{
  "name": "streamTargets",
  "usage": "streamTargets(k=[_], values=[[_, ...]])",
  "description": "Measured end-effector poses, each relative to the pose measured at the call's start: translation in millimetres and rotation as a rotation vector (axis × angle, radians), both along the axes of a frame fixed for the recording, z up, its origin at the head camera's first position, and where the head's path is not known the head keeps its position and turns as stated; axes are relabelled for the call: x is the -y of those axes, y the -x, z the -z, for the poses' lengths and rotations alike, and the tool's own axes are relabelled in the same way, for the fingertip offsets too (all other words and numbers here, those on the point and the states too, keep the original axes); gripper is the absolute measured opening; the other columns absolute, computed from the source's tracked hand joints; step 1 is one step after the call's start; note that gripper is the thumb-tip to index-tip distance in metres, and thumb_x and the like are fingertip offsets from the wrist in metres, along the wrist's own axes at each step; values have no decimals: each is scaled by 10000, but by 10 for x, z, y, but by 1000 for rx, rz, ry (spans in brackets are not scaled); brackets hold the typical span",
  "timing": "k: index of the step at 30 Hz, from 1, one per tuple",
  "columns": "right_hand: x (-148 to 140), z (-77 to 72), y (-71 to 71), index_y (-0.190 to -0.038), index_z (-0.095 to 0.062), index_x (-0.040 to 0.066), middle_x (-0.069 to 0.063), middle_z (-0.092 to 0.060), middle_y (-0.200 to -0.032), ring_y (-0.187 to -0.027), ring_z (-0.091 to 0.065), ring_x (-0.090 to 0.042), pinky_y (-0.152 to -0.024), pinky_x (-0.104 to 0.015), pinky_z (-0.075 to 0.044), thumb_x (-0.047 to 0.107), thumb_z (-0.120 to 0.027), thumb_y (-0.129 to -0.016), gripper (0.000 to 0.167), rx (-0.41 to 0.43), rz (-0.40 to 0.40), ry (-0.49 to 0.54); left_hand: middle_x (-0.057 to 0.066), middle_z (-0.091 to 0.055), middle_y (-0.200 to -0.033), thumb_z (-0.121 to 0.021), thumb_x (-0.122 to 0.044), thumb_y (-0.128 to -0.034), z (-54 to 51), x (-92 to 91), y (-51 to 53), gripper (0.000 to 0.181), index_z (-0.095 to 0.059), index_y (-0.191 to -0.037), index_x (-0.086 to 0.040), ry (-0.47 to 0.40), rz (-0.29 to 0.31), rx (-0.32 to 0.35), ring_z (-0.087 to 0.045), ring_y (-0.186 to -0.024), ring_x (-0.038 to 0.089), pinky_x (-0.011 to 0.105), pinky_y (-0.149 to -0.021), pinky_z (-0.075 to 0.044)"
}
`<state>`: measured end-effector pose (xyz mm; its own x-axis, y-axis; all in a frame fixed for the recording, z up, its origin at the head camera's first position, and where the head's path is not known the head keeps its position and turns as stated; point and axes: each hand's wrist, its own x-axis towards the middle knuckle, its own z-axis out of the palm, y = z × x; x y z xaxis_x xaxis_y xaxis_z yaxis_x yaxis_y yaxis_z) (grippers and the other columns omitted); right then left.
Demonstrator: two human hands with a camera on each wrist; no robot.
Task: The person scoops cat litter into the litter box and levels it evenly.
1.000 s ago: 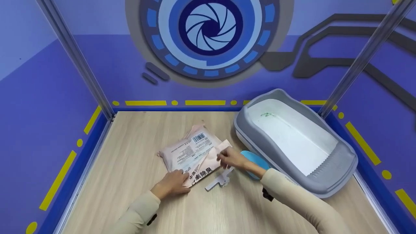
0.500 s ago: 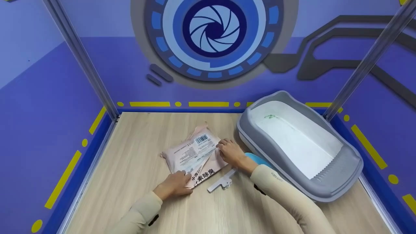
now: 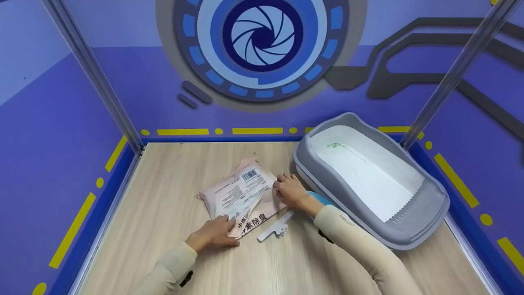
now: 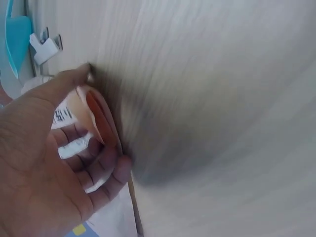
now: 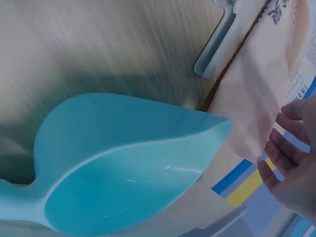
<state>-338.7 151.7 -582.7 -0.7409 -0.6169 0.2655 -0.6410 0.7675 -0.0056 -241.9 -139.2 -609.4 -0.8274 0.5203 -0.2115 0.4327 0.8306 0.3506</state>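
Note:
A pink cat litter bag (image 3: 241, 190) with a barcode and black printed characters lies on the table, its near end folded over. My left hand (image 3: 213, 233) grips the bag's near left corner. In the left wrist view, the left thumb and curled fingers sit around the open, orange-lined bag end (image 4: 101, 118). My right hand (image 3: 291, 191) pinches the bag's right edge; its fingertips also show on that edge in the right wrist view. Just in front of the bag lies a white sealing clip (image 3: 276, 228), touched by neither hand.
A grey and white litter box (image 3: 305, 153) stands at the back right, with small green marks inside. Between it and the right forearm, a blue scoop (image 5: 133, 173) lies partly hidden in the head view. Blue printed walls enclose the table (image 3: 163, 196).
My right hand has shifted slightly up and away along the bag's right edge, and the corner it held raised is lower. The left hand stays at its corner.

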Motion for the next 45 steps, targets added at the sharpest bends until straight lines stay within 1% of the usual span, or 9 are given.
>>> streamTargets(k=[5, 11, 16, 20, 23, 26, 32, 38, 45], values=[[-43, -45, -36, -897, -720, 45, -120, -635, -938, -897, -586, -314, -774, -466, -445, 161, -665, -963, 144, 48, 11, 35, -22, -422, -824, -712, -429, -925, 7, 128, 20, 409, -518, -906, -69, -184, -34, 82, -399, -731, 135, 276, -632, -321], [-88, -62, -80, -928, -712, 43, -118, -648, -936, -925, -607, -318, -795, -479, -458, 241, -607, -1011, 238, 87, 49, 29, 23, -514, -855, -622, -433, -989, 15, 174, 8, 410, -538, -1003, -32, -310, -104, 105, -472, -750, 147, 297, -653, -393], [-119, -87, -120, -871, -701, 59, -130, -667, -902, -941, -643, -343, -830, -516, -474, 317, -517, -1052, 365, 70, 71, 34, 55, -632, -898, -581, -364, -1019, 8, 175, -29, 334, -631, -1059, -36, -308, -62, 9, -559, -793, 163, 408, -715, -485], [-149, -113, -143, -822, -700, 73, -127, -664, -855, -908, -651, -355, -838, -535, -479, 335, -491, -1063, 413, 61, 74, 49, -25, -543, -754, -625, -317, -989, -1, 145, -41, 256, -632, -852, -100, -301, -36, -21, -467, -684, 89, 311, -616, -411], [-177, -123, -156, -804, -701, 63, -125, -662, -822, -872, -655, -355, -828, -524, -493, 311, -528, -1048, 389, 46, 75, 60, -53, -544, -759, -652, -289, -966, -7, 116, -42, 200, -678, -875, -113, -297, -29, -41, -446, -681, 61, 278, -610, -393], [-207, -116, -163, -817, -693, 47, -130, -670, -821, -842, -662, -354, -787, -505, -519, 253, -596, -1011, 299, 29, 79, 68, -48, -571, -783, -630, -287, -987, -22, 89, -43, 200, -718, -958, -111, -296, -20, -38, -464, -700, 68, 292, -619, -406], [-266, -125, -168, -940, -677, -3, -184, -669, -914, -823, -666, -383, -713, -522, -564, 159, -701, -922, 165, 94, 154, 99, -58, -473, -716, -431, -313, -1090, -63, 57, -16, 406, -639, -821, -91, -334, -10, 23, -453, -674, 80, 292, -634, -390], [-303, -129, -184, -1060, -648, -63, -231, -649, -939, -789, -660, -400, -707, -540, -566, 150, -710, -916, 264, 190, 224, 110, 27, -567, -782, -478, -246, -1071, -61, 61, -18, 326, -656, -923, -17, -338, 38, 37, -488, -730, 125, 345, -687, -435], [-358, -102, -221, -983, -637, -46, -216, -676, -950, -815, -673, -415, -693, -548, -559, 118, -690, -894, 193, 188, 209, 123, 74, -614, -878, -504, -293, -1062, -54, 35, -56, 346, -661, -983, 5, -322, 43, 50, -531, -799, 176, 398, -736, -464]])
